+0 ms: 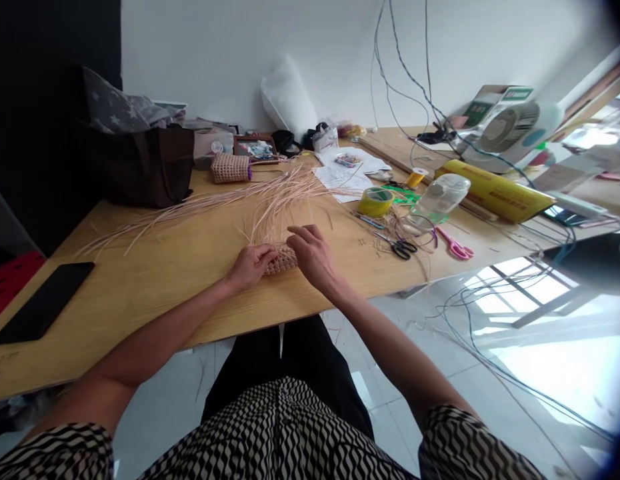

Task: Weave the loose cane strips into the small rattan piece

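A small pinkish-beige woven piece [281, 261] lies near the table's front edge, with long loose strands [275, 212] fanning away from its far side. My left hand [250, 265] is closed on the left end of the woven piece, thumb and index finger pressed together at its top edge. My right hand [311, 252] rests over the right end, its fingers bent over the strands; what its fingertips grip, if anything, is too small to make out. Behind the strands, a finished-looking woven pouch [231, 168] with a purple edge lies on its side.
The wooden table [190, 293] holds a black phone [44, 301] and a dark bag [140, 163] at left. To the right are yellow tape [376, 202], black scissors [403, 249], pink scissors [457, 247], a clear jar [443, 195], a yellow roll [493, 191] and a fan [510, 133].
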A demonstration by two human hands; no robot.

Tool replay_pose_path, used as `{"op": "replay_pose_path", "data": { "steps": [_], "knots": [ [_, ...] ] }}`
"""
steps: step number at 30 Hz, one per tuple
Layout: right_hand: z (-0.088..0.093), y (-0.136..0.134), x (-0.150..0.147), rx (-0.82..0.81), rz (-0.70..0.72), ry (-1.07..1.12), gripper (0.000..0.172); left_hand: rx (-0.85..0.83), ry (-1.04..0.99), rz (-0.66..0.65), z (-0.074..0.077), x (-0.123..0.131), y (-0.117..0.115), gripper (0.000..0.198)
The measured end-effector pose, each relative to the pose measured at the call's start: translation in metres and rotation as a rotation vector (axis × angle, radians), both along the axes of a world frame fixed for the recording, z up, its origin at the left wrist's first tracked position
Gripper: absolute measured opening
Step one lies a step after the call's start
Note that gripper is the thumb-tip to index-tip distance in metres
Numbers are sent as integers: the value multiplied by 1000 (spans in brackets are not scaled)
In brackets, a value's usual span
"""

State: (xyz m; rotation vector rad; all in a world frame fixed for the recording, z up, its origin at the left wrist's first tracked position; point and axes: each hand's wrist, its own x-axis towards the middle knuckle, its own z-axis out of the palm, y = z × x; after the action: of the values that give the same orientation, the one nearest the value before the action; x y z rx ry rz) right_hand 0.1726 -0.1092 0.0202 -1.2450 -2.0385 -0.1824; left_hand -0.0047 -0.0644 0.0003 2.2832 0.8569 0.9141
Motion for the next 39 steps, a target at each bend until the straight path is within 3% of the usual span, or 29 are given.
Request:
{"op": "replay_pose_path", "data": {
  "steps": [8,13,16,21,26,32,36,39],
  "knots": [
    [2,20,-3,-145,187,93,19,46,10,-84,-1,0,1,28],
    [2,21,-1,-172,240,14,18,4,-7,-43,-6,0,0,14],
    [2,15,-1,-167,153,-16,16,-77,-106,36,-10,1,-2,16],
    [-1,-11,-11,-185,-129,22,17,-219,-252,99,-11,4,-5,23],
    [-20,-38,-25,-171,-287,128,22,-232,-255,91,-9,4,-4,23],
    [-48,-53,-45,-144,-321,317,26,-269,-204,55,-4,3,0,23],
    [-51,-54,-58,-221,-278,502,25,-343,-162,13,1,2,5,25],
    [-48,-49,-65,-354,-182,783,25,-397,-126,-36,5,0,10,24]
  ]
}}
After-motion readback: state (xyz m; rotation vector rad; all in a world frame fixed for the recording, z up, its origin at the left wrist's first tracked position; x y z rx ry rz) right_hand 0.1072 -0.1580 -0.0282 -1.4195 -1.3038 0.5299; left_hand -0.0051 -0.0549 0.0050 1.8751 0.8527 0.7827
